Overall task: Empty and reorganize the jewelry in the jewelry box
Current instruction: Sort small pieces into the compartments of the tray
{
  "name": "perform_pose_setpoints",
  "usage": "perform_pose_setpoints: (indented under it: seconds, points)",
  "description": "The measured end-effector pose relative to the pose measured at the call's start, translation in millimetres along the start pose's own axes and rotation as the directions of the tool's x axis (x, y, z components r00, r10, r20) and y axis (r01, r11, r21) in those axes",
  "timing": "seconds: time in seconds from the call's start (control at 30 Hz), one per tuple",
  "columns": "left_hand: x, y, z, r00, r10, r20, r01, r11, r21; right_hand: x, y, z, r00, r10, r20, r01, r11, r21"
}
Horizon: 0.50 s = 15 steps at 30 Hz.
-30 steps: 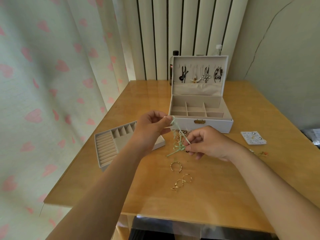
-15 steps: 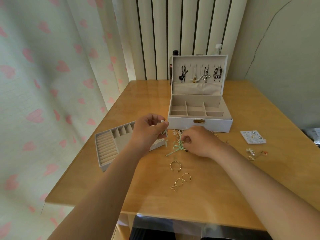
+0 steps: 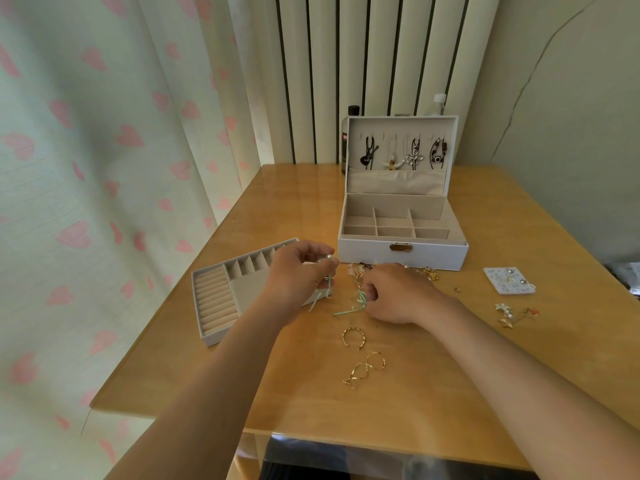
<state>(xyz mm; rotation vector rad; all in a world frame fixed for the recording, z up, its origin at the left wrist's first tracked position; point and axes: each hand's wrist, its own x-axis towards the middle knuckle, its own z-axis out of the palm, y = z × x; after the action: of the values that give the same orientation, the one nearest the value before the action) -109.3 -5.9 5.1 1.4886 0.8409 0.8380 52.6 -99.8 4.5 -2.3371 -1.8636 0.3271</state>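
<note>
The white jewelry box (image 3: 401, 251) stands open at the table's middle, its divided compartments bare and several pendants hanging in its lid (image 3: 401, 154). Its removed tray (image 3: 214, 299) lies to the left. My left hand (image 3: 298, 275) pinches a pearl earring with a green ribbon (image 3: 327, 263) above the tray's right end. My right hand (image 3: 398, 292) is lowered onto the table, fingers curled at a second green ribbon earring (image 3: 356, 303). A small pile of jewelry (image 3: 427, 271) lies in front of the box.
Gold rings (image 3: 353, 337) and a twisted gold piece (image 3: 363, 370) lie near the front. An earring card (image 3: 509, 280) and loose earrings (image 3: 512, 313) sit right. Two bottles (image 3: 351, 133) stand behind the box. A curtain hangs left.
Both hands dropped from mid-air toward the table and moved apart. The two green ribbon earrings separated: one stays in my left hand, the other went down to the table under my right.
</note>
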Motion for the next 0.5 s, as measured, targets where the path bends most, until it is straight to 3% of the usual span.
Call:
perform_pose_setpoints:
  seconds: [0.07,0.13,0.3,0.5]
  points:
    - [0,0,1,1.0,0.0,-0.001,0.0,1.0,-0.004,-1,0,-1,1.0,0.016,-0.005,-0.016,0.999,0.04]
    - [0,0,1,1.0,0.0,0.0,0.0,1.0,-0.005,-1,3,-5,0.998,0.055,-0.022,-0.049,0.98,0.195]
    - [0,3,-4,1.0,0.001,0.004,-0.001,1.0,-0.006,-3,14,-25,0.989,0.146,0.015,-0.124,0.775,0.62]
    - [0,3,-1,1.0,-0.016,0.01,0.016,0.999,-0.037,-7,20,-40,0.985,0.129,0.113,-0.168,0.598,0.783]
